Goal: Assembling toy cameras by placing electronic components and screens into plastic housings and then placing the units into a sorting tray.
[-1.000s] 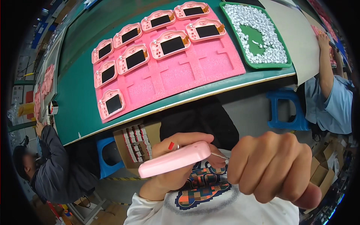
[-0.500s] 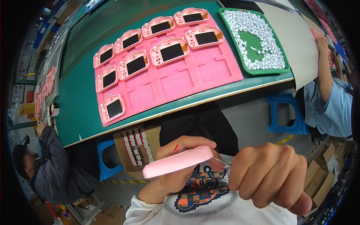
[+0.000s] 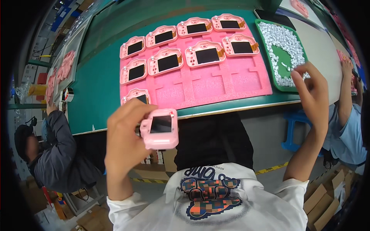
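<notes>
My left hand [image 3: 127, 134] grips a small pink handheld device [image 3: 163, 140] by its side, thumb and fingers around its left edge. The device has a dark screen framed in pink, with a small red-and-white mark at its upper right corner. Over the near right part of a green tray [image 3: 276, 79], my right hand [image 3: 317, 90] is raised with thumb and forefinger bent together in a pinch. Whatever lies between those fingertips is too small to make out. Heaps of small white plastic pieces [image 3: 283, 36] fill much of the tray.
Pink half-shells [image 3: 167, 61] with dark screens and orange ribbon cables sit in rows on a pink foam board [image 3: 175, 101], on a green table [image 3: 96, 92]. A blue stool [image 3: 291, 133] and cardboard boxes [image 3: 322, 200] stand below. People work at left [image 3: 58, 150] and right [image 3: 348, 127].
My left hand has moved left and turned the device so its screen shows. The right hand left the device for the tray; the thin metal shaft by it is out of sight.
</notes>
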A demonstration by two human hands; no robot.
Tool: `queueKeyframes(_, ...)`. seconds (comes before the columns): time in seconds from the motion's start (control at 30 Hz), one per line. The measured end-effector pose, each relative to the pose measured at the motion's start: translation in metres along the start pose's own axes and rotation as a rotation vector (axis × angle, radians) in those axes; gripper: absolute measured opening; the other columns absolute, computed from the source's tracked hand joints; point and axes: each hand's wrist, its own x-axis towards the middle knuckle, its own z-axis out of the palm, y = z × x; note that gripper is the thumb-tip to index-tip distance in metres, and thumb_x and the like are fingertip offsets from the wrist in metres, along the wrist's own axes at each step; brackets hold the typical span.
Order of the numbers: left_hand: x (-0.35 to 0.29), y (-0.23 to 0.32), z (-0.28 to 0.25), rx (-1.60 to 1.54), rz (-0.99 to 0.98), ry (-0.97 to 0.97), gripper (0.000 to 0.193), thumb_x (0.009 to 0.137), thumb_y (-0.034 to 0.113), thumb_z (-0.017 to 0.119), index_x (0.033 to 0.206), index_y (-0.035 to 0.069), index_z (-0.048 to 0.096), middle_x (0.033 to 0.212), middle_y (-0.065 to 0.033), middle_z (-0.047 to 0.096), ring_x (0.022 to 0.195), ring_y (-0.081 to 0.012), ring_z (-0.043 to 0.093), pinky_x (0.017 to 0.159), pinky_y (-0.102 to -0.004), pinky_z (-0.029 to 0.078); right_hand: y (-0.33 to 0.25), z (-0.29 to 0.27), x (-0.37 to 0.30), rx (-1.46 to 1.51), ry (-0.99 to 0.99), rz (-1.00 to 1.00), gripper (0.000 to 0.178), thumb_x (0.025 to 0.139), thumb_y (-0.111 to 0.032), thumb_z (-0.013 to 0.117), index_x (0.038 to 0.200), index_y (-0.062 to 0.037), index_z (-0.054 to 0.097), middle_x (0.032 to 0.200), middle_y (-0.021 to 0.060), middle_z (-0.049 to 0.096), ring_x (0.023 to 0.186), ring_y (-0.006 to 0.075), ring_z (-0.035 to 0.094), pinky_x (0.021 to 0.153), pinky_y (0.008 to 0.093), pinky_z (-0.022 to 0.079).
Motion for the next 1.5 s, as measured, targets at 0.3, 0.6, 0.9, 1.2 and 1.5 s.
queueKeyframes(0.3,0.070,-0.006,-0.014,0.453,0.020,-0.201,0.017,0.072,0.007,0.071,0.087,-0.002,0.071,0.078,-0.0096,0.067,0.070,-0.0264,0.057,0.066,-0.0363,0.045,0.039,-0.003,0.036,-0.391,-0.197,0.048,0.019,0.092,-0.009,0.070,0.105,0.0040,0.075,0.101,0.0149,0.073,0.089,0.0263,0.067,0.082,0.0368,0.054)
queueKeyframes(0.6,0.082,-0.017,-0.015,0.464,-0.009,-0.286,0.014,0.082,0.013,0.068,0.079,-0.001,0.067,0.078,-0.0117,0.066,0.069,-0.0304,0.056,0.066,-0.0404,0.046,0.042,-0.006,0.037,-0.345,-0.260,0.029,0.017,0.089,-0.001,0.069,0.104,0.0039,0.075,0.102,0.0153,0.073,0.089,0.0277,0.066,0.085,0.0381,0.054)
queueKeyframes(0.9,0.074,-0.023,0.003,0.514,0.134,-0.211,0.017,0.088,0.013,0.064,0.080,-0.002,0.067,0.081,-0.0176,0.070,0.075,-0.0381,0.065,0.070,-0.0472,0.051,0.046,-0.001,0.035,-0.248,-0.204,-0.082,0.009,0.088,0.003,0.066,0.097,0.0023,0.069,0.096,0.0147,0.071,0.084,0.0261,0.063,0.080,0.0371,0.053)
queueKeyframes(1.2,0.052,0.027,-0.074,-0.166,0.272,0.095,0.015,0.088,0.004,0.067,0.099,-0.003,0.075,0.083,-0.0074,0.065,0.074,-0.0204,0.051,0.069,-0.0318,0.041,0.047,-0.001,0.027,-0.231,-0.213,0.015,0.008,0.087,0.007,0.066,0.093,0.0019,0.064,0.091,0.0132,0.068,0.075,0.0229,0.058,0.072,0.0347,0.050)
queueKeyframes(1.5,-0.037,0.066,-0.089,-0.491,0.798,0.449,0.031,0.112,0.035,0.049,0.133,0.020,0.067,0.096,0.0030,0.060,0.084,-0.0156,0.055,0.077,-0.0338,0.043,0.037,0.005,0.025,-0.213,-0.192,0.047,0.009,0.087,0.009,0.064,0.094,0.0022,0.064,0.090,0.0132,0.067,0.073,0.0228,0.058,0.071,0.0344,0.050)
